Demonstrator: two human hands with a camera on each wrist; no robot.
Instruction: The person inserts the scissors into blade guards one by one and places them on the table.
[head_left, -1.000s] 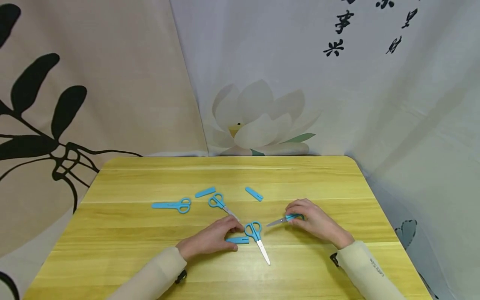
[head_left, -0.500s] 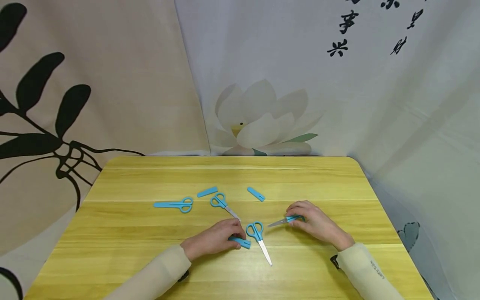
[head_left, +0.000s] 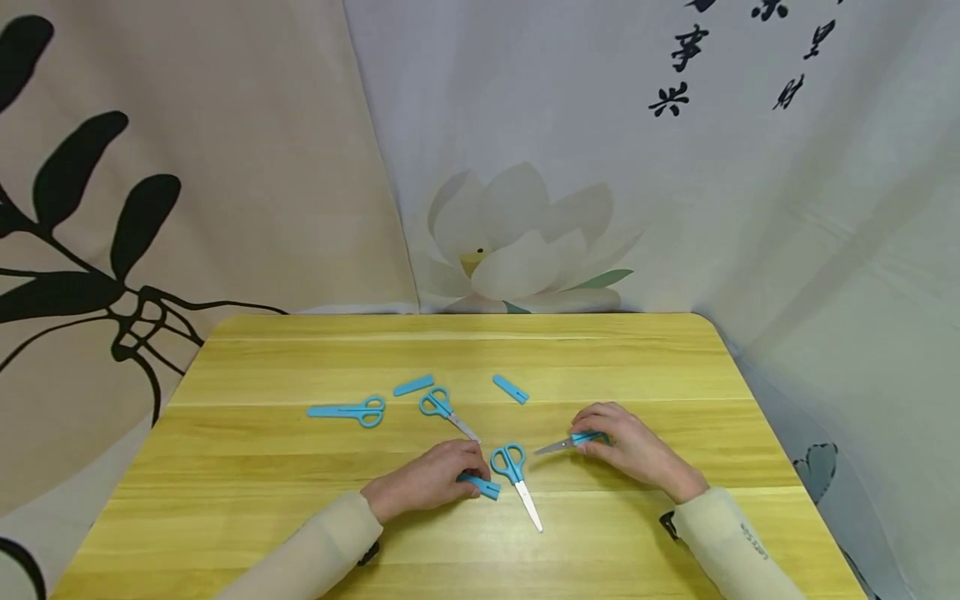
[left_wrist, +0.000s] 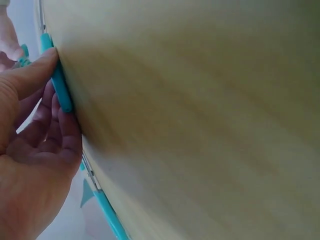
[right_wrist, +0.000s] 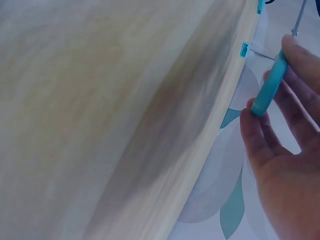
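While the left hand [head_left: 431, 477] pinches a blue cover [head_left: 486, 488] and the right hand [head_left: 630, 442] grips scissors [head_left: 577, 439] near the handles, keeping the blades [head_left: 555, 447] level with the cover's slotted end seems wise.

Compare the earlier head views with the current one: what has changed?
The left hand now pinches the nearest blue scissor cover, its exposed end swung nearer the viewer. The right hand still holds its scissors; the other scissors and covers lie as before.
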